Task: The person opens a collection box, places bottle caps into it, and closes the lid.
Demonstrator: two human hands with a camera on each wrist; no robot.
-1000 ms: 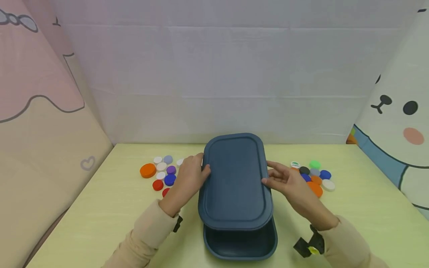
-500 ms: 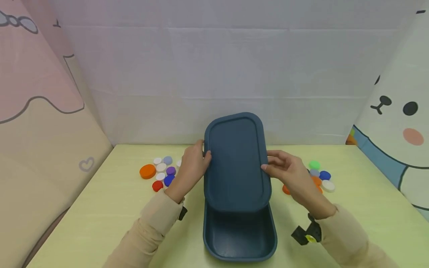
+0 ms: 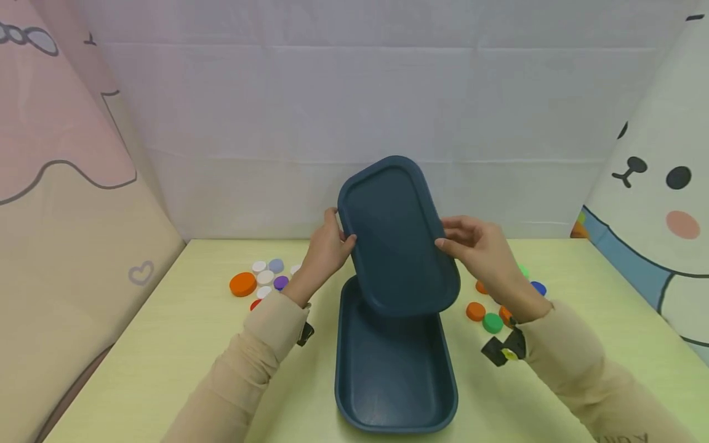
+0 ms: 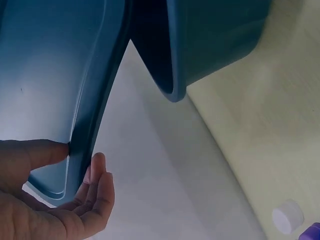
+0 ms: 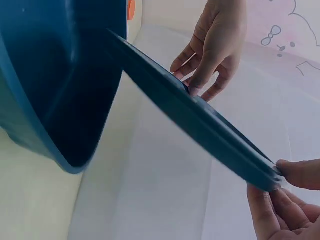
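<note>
Both hands [image 3: 327, 249] [image 3: 479, 249] pinch the lid's [image 3: 397, 237] long edges, its far end tilted up-left.

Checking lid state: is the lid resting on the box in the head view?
No, both hands hold the lid tilted in the air above the open box.

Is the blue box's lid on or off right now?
Off. Both hands, left hand and right hand, hold the lid tilted in the air above the open, empty box.

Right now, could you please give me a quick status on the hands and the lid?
Left hand and right hand pinch the lid by its long edges. Lid tilted, lifted clear above the open box. Bottle caps lie on both sides; nothing obstructing.
</note>
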